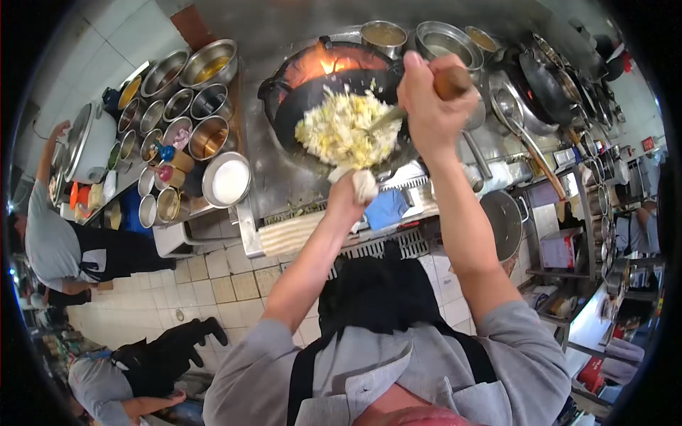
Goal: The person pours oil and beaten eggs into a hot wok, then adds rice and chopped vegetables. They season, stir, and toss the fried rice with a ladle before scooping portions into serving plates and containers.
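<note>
My left hand [345, 200] is closed around a folded pale cloth [365, 186] at the near rim of a black wok [287, 119]. Whether a handle lies under the cloth is hidden. In my right hand [435, 103], raised over the wok's right side, is a wok utensil with a wooden handle [452, 83]. Its metal end is buried in a heap of white and yellow chopped food [348, 131], so I cannot tell a ladle from a spatula. The wok tilts over a burner where orange flames [330, 66] rise behind it.
Left of the stove stand several metal bowls, squeeze bottles [170, 176] and a bowl of white contents [231, 179]. Pots [383, 37] line the back; a long-handled strainer [507, 105] lies right. A blue cloth [387, 209] is at the front edge. Two people [53, 241] work at left.
</note>
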{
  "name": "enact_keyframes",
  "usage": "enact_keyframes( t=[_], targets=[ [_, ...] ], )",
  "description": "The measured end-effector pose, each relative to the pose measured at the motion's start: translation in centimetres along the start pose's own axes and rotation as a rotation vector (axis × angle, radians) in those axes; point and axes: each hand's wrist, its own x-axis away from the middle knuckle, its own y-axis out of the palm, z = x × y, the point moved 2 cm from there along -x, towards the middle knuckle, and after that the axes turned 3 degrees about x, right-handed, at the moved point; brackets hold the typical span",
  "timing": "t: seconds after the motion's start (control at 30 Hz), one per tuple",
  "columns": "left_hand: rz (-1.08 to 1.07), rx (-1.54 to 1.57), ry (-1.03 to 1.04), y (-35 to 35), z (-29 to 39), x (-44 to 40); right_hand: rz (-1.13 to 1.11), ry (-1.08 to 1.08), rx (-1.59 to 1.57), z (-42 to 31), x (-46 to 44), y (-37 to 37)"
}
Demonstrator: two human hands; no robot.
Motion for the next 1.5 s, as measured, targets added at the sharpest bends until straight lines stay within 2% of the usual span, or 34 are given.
enact_keyframes(
  t=[0.03, 0.07, 0.13, 0.17, 0.23, 0.3, 0.33, 0.37, 0.4, 0.43, 0.47, 0.5, 0.53, 0.57, 0.6, 0.63, 0.67, 0.73, 0.8, 0.83, 0.9, 0.97, 1.03, 1.07, 1.1, 1.13, 1.17, 1.2, 1.23, 1.3, 1.37, 1.4, 1.43, 1.5],
  targets=[
    [-0.096, -0.014, 0.085, -1.5, -1.7, -2.7, 0.026, -0.026, 0.148, 3.3, 1.4, 0.4],
    [-0.002, 0.027, 0.097, -4.6, -4.2, -4.5, 0.092, -0.011, 0.096, 4.6, -0.3, 0.7],
    [0.249, -0.088, 0.107, -8.0, -8.3, -2.1, 0.094, 0.007, -0.012, 2.3, -4.5, 0.6],
    [0.269, -0.086, 0.075, -7.8, -8.5, 1.5, 0.090, 0.020, -0.063, 0.6, -6.6, 0.3],
    [0.179, -0.038, -0.004, -9.1, -8.8, 3.3, 0.034, 0.012, -0.227, -4.1, -7.4, -0.5],
    [0.162, -0.026, -0.029, -5.4, -5.6, 4.0, 0.018, 0.023, -0.294, -7.2, -4.3, -1.3],
    [0.177, -0.021, -0.008, -1.1, -2.7, 4.7, 0.015, 0.030, -0.329, -8.0, -3.3, -1.4],
    [0.061, 0.077, -0.036, -0.7, -1.4, 1.6, 0.017, 0.030, -0.090, -4.5, -1.1, -0.5],
    [0.133, -0.015, -0.016, 1.1, -0.4, 0.3, 0.019, 0.030, 0.148, -1.1, 1.2, 0.3],
    [0.009, -0.088, 0.070, -0.2, -1.5, -1.4, 0.077, 0.008, 0.102, 1.3, 2.0, 1.2],
    [0.029, -0.045, 0.063, -2.8, -4.0, -3.4, 0.094, 0.080, 0.020, 3.3, 0.9, 1.5],
    [0.049, -0.006, 0.053, -5.2, -6.5, -4.0, 0.111, 0.023, 0.038, 4.0, -1.4, 1.3],
    [0.137, -0.152, 0.044, -6.8, -8.3, -2.6, 0.089, 0.004, -0.006, 3.8, -3.7, 0.9],
    [0.343, -0.065, 0.033, -5.9, -9.3, 1.0, 0.062, -0.020, -0.049, 2.8, -6.2, 0.6],
    [0.198, 0.000, -0.098, -7.1, -9.8, 2.7, 0.038, 0.030, -0.176, -0.1, -7.4, 0.3],
    [0.213, 0.079, -0.050, -9.2, -11.0, 1.6, 0.013, 0.077, -0.301, -3.0, -7.9, -0.1],
    [-0.113, 0.144, -0.125, -9.8, -9.7, 1.1, -0.018, -0.010, -0.217, -4.1, -8.1, -1.1],
    [0.000, -0.003, 0.013, -1.3, -4.5, 4.2, 0.018, -0.016, -0.078, -3.7, -5.8, -1.8],
    [0.090, -0.031, -0.003, 2.4, -1.1, 1.1, -0.016, 0.024, 0.051, 1.3, -2.0, -0.8],
    [0.079, -0.025, 0.040, 1.3, -2.3, -1.7, 0.059, 0.096, -0.021, 4.0, -1.1, -0.4],
    [0.204, -0.050, 0.139, -1.5, -6.2, -3.3, 0.059, -0.103, 0.105, 7.1, -4.5, -0.2],
    [0.230, -0.054, 0.112, -5.3, -10.1, -1.9, -0.026, 0.057, -0.127, 4.9, -9.5, 0.4],
    [0.190, 0.075, 0.138, -4.1, -9.8, 1.8, -0.002, 0.227, -0.203, 1.9, -13.8, 0.7],
    [0.214, 0.064, 0.197, -3.1, -8.9, 1.9, 0.000, 0.204, -0.244, 0.2, -15.7, 0.9],
    [0.225, 0.093, 0.120, -3.6, -7.7, 0.0, 0.002, 0.198, -0.279, -1.1, -16.9, 0.9],
    [0.258, 0.067, 0.052, -1.2, -4.7, -0.5, -0.062, 0.148, -0.341, -2.9, -17.5, 0.7],
    [0.022, 0.162, 0.093, -1.6, -2.9, -3.5, -0.131, 0.088, -0.408, -4.4, -17.6, 0.5],
    [0.203, 0.143, 0.113, -1.6, -1.8, -6.8, -0.143, 0.068, -0.398, -4.8, -16.7, 0.6],
    [0.044, 0.041, 0.078, -2.8, -0.8, -8.7, -0.153, 0.042, -0.391, -4.8, -15.3, 0.5],
    [0.023, 0.008, 0.073, -5.4, 0.4, -13.7, -0.164, 0.002, -0.376, -3.1, -11.2, 0.3],
    [0.112, -0.109, 0.165, -4.6, 0.7, -13.0, -0.085, -0.028, -0.153, 3.9, -5.7, 2.0],
    [0.162, -0.170, 0.203, -4.5, 0.5, -12.3, -0.235, -0.057, -0.077, 11.1, -2.7, 2.8],
    [0.184, -0.162, 0.192, -5.0, 0.3, -11.9, -0.201, -0.045, -0.090, 14.0, -3.7, 2.8],
    [0.229, -0.142, 0.169, -6.6, 0.3, -10.9, -0.201, 0.190, -0.158, 11.4, -7.5, 2.4]
  ],
)
